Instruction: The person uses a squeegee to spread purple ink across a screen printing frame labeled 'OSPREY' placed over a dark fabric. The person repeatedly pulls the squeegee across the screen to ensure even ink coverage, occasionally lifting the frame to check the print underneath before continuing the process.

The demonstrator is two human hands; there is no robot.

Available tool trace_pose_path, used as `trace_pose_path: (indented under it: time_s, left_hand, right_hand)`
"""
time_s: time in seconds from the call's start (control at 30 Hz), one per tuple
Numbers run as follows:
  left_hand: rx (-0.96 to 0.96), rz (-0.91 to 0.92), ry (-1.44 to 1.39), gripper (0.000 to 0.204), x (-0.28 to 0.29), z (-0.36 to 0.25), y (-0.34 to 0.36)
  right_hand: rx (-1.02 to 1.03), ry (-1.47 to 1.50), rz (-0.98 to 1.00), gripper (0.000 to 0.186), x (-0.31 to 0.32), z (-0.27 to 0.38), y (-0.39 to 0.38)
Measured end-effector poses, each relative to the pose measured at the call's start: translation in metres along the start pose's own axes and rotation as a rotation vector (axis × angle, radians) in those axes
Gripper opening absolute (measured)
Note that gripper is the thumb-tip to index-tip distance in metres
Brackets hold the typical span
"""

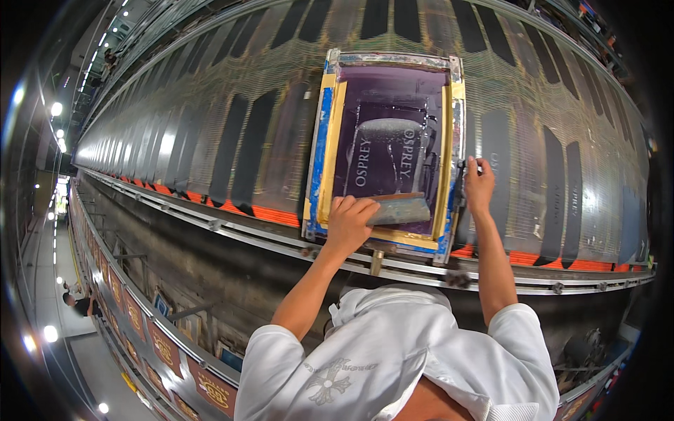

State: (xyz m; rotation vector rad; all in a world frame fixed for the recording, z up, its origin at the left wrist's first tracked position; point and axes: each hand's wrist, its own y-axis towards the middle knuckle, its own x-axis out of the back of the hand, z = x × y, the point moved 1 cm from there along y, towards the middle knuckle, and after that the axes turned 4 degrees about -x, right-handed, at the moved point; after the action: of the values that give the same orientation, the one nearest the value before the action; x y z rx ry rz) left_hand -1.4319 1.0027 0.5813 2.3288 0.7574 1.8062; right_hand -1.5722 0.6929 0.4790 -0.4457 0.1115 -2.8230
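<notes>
A screen-printing frame (325, 140) lies on the long printing table, with blue and yellow tape along its edges. Its mesh (382, 98) is dark purple, with two lettered areas and a wet, glossy patch. At the near end of the mesh, my left hand (353, 223) is closed around one end of a squeegee (404, 210). The squeegee lies crosswise, and its far side has a brownish edge. Beside the frame's right edge, my right hand (480, 186) has its fingers curled together by a small dark part; what they grip is mostly hidden.
Dark fabric pieces (228, 151) lie in rows on the table, and some on the right carry pale lettering. A metal rail (210, 223) runs along the near edge, beside an orange strip (277, 215). Far left, another person (81, 303) stands beside a line of brown printed panels (165, 347).
</notes>
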Motion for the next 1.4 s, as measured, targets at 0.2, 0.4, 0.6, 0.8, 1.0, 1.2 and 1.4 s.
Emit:
trace_pose_path:
  time_s: [0.2, 0.4, 0.6, 0.8, 1.0, 1.2, 1.4]
  left_hand:
    - [-0.007, 0.114, 0.031, 0.047, 0.012, 0.003, -0.026]
    - [-0.042, 0.16, -0.056, 0.044, 0.013, 0.023, 0.002]
    - [-0.142, 0.333, -0.084, 0.041, 0.018, 0.04, 0.052]
    - [-0.141, 0.507, -0.113, 0.052, 0.025, 0.036, 0.008]
    - [-0.117, 0.803, 0.027, 0.063, 0.038, 0.058, -0.028]
    - [-0.041, 0.795, 0.013, 0.049, 0.037, 0.031, 0.002]
    - [-0.048, 0.775, 0.038, 0.039, 0.037, 0.045, -0.004]
  right_hand:
    - [0.019, 0.066, 0.091, 0.033, -0.003, -0.004, -0.004]
    - [0.019, -0.118, -0.008, 0.034, 0.004, 0.005, 0.008]
    - [-0.052, -0.206, -0.064, 0.037, 0.0, -0.016, 0.02]
    - [-0.121, -0.196, 0.008, 0.034, -0.006, 0.034, -0.016]
    - [-0.078, -0.054, 0.066, 0.034, 0.004, 0.032, -0.025]
    - [-0.116, 0.041, 0.159, 0.031, 0.003, 0.029, -0.02]
    - [-0.104, 0.072, 0.154, 0.03, 0.01, 0.033, -0.013]
